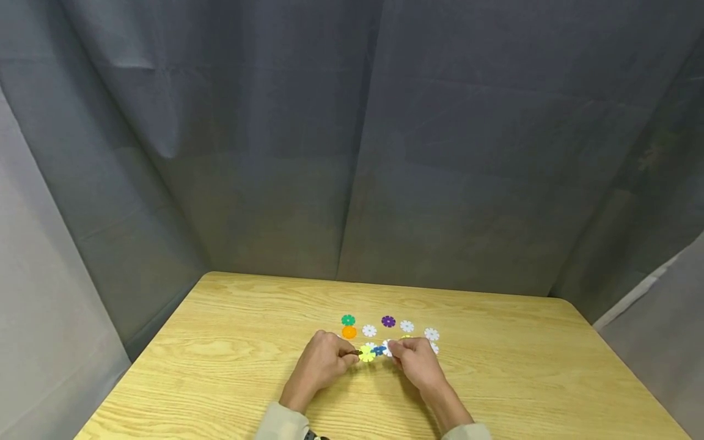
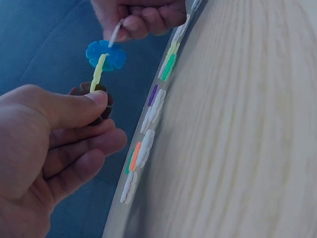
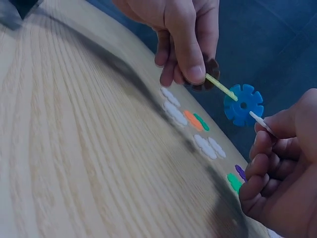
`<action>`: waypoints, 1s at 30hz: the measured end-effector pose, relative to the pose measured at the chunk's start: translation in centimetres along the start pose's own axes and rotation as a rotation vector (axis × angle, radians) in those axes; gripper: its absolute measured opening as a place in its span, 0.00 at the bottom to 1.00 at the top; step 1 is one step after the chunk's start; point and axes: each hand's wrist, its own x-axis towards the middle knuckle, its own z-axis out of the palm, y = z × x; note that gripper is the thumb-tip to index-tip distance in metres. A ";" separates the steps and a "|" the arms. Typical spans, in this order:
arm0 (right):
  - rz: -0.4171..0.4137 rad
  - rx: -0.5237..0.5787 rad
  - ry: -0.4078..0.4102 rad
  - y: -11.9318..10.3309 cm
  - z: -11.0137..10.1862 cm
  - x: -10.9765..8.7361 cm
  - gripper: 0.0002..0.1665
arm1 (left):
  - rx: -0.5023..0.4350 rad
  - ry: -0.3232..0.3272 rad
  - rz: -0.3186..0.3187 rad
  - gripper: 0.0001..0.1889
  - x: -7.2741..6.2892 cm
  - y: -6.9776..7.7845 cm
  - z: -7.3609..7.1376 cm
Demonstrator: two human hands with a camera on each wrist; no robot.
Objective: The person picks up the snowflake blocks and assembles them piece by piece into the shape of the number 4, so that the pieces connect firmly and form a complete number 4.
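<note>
Both hands hold a short chain of notched plastic discs slotted together above the table. In the left hand (image 1: 321, 362), thumb and fingers pinch a brown disc (image 3: 213, 68) at one end. A yellow disc (image 1: 366, 354) joins it, seen edge-on in both wrist views. Beyond that comes a blue disc (image 2: 101, 55), facing the wrist cameras. At the other end is a white disc (image 3: 261, 121), slotted into the blue one. Thumb and fingers of the right hand (image 1: 420, 365) pinch this white disc and cover part of it.
Loose discs lie flat on the wooden table (image 1: 220, 342) just past the hands: a green one (image 1: 348, 320), an orange one (image 1: 349, 332), a purple one (image 1: 388, 321) and several white ones (image 1: 431, 334). A grey curtain (image 1: 352, 153) hangs behind the table.
</note>
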 end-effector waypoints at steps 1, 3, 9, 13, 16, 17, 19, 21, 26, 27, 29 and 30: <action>0.001 -0.002 0.005 -0.1 0.1 0.0 0.22 | 0.001 0.003 0.002 0.03 0.0 0.0 0.0; -0.010 -0.014 0.010 -0.2 0.1 0.0 0.22 | 0.000 0.004 -0.005 0.03 0.0 0.0 0.0; -0.008 -0.006 0.000 -0.4 -0.2 0.0 0.22 | -0.021 -0.005 -0.045 0.03 0.0 -0.1 -0.1; 0.014 0.015 -0.013 -0.2 -0.5 -0.1 0.21 | -0.029 -0.027 -0.061 0.04 -0.1 -0.1 -0.1; 0.019 0.025 -0.021 -0.1 -0.5 -0.1 0.21 | -0.040 -0.041 -0.072 0.07 -0.2 -0.2 -0.1; 0.019 0.028 -0.022 -0.1 -0.5 -0.2 0.21 | -0.043 -0.043 -0.074 0.08 -0.2 -0.2 -0.1; 0.015 0.037 -0.029 0.0 -0.5 -0.2 0.21 | -0.043 -0.045 -0.079 0.10 -0.1 -0.2 -0.2; 0.008 0.042 -0.037 -0.1 -0.4 -0.2 0.21 | -0.043 -0.042 -0.077 0.11 -0.1 0.0 -0.2; 0.004 0.042 -0.072 0.0 0.1 -0.2 0.22 | -0.058 -0.039 -0.071 0.10 0.1 0.6 -0.2; 0.005 0.039 -0.078 0.0 0.2 -0.2 0.22 | -0.058 -0.038 -0.065 0.09 0.1 0.6 -0.2; 0.007 0.037 -0.087 0.0 0.4 -0.3 0.23 | -0.054 -0.038 -0.055 0.09 0.2 0.7 -0.1; 0.006 0.037 -0.091 -0.1 0.5 -0.3 0.23 | -0.050 -0.038 -0.050 0.09 0.3 0.7 -0.1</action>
